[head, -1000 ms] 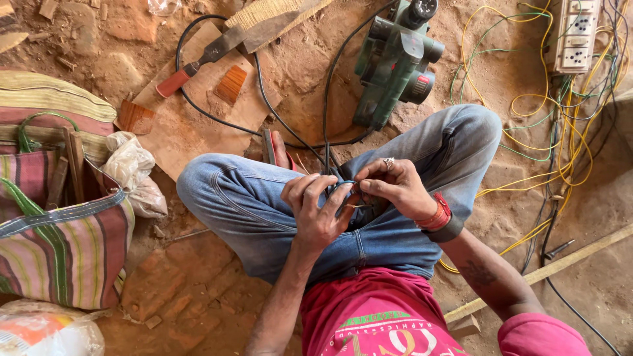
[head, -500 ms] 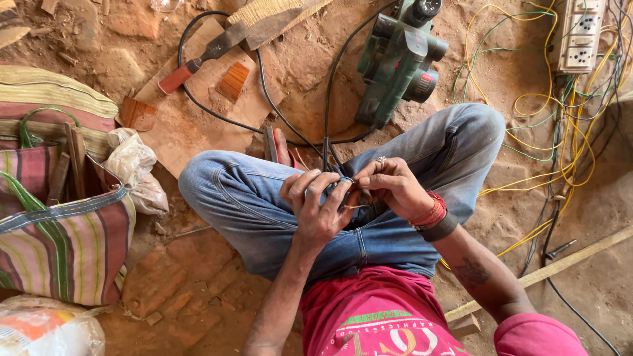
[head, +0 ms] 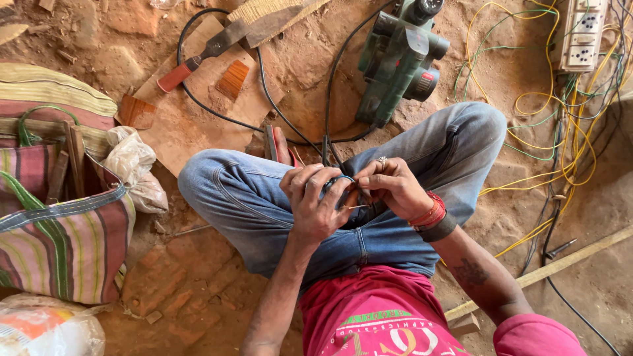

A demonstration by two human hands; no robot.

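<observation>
The black cable (head: pixel 328 148) is in my lap, its end pinched between both hands over my crossed legs; I judge it light and limp, rubbery in its jacket, easy to bend yet inclined to spring back, so the best hold is close behind the end, where the fingers can keep it from twisting; the bared tip, if there is one, would be fine and easily frayed, though I cannot make it out. It looks dark, thin and round, and a loop of it curls between my fingers; a small pale sliver shows just below, too small to tell what it is. My left hand (head: pixel 316 201) is closed over the cable from the side, thumb on top; my right hand (head: pixel 389 184), with a ring and red bands at the wrist, pinches the same end, so the two hands are together, touching. The cable runs away across the dirt floor (head: pixel 198 290) toward a green power planer (head: pixel 399 62); beyond lie a red-handled tool (head: pixel 204 56) on a wooden board (head: pixel 191 125), a striped bag (head: pixel 62 224) on my left, and yellow wires (head: pixel 560 132) near a socket strip (head: pixel 580 33) on my right.
</observation>
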